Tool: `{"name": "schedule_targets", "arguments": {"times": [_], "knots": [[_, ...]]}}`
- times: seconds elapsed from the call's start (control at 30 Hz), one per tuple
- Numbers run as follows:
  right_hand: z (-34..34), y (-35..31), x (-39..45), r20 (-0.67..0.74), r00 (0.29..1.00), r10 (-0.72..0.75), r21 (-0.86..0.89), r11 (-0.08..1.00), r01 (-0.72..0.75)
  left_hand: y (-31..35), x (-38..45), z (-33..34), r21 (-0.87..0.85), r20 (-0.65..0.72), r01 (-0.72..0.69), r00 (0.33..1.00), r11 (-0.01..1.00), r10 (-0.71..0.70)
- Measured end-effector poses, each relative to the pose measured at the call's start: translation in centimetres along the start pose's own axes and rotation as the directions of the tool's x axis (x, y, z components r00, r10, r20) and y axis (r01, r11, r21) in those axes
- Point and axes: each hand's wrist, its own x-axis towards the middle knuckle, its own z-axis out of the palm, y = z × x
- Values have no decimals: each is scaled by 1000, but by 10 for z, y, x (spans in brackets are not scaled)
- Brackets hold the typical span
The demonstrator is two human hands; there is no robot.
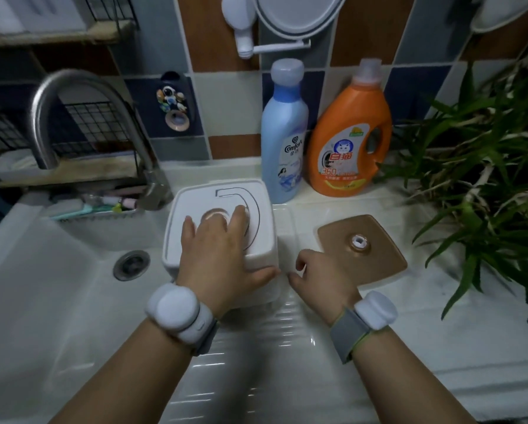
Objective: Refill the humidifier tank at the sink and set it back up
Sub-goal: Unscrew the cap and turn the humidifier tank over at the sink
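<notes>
The white square humidifier tank [195,209] stands at the sink's right rim, with a round brownish cap in the middle of its upturned face. My left hand [223,255] lies flat over that face, fingers spread around the cap and thumb down the tank's near right corner. My right hand [321,273] hovers just right of the tank with fingers loosely curled, holding nothing. The brown square humidifier lid [379,261], with a small white nozzle at its centre, lies flat on the counter to the right.
A steel faucet [54,117] arches over the white sink [58,286] and its drain [131,264]. A blue softener bottle [284,133] and an orange detergent jug [348,133] stand against the tiled wall. A leafy plant [486,179] overhangs the counter's right side. Ridged drainboard lies near me.
</notes>
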Motion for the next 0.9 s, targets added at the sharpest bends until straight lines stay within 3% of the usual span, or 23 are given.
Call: {"name": "schedule_targets", "arguments": {"times": [0.1, 0.4, 0.5, 0.6, 0.77, 0.9], "knots": [[3, -4, 3, 27, 999, -19, 6, 1000, 19, 1, 1, 3, 74, 58, -16, 998, 997, 12], [13, -5, 14, 104, 994, -16, 43, 999, 11, -3, 0, 3, 109, 42, -61, 997, 992, 57], [15, -6, 18, 110, 994, -20, 71, 997, 12, -17, 5, -5, 19, 47, -57, 997, 998, 56], [15, -8, 21, 79, 996, -37, 128, 991, 26, -36, 6, -19, -214, 13, 32, 999, 976, -30], [20, -6, 29, 10, 1000, -14, 287, 958, 10, -67, -3, -34, -639, 55, 226, 967, 736, -249], [12, -20, 36, 127, 990, 68, 589, 798, -130, -82, -9, -42, -816, 93, 248, 947, 522, -306]]}}
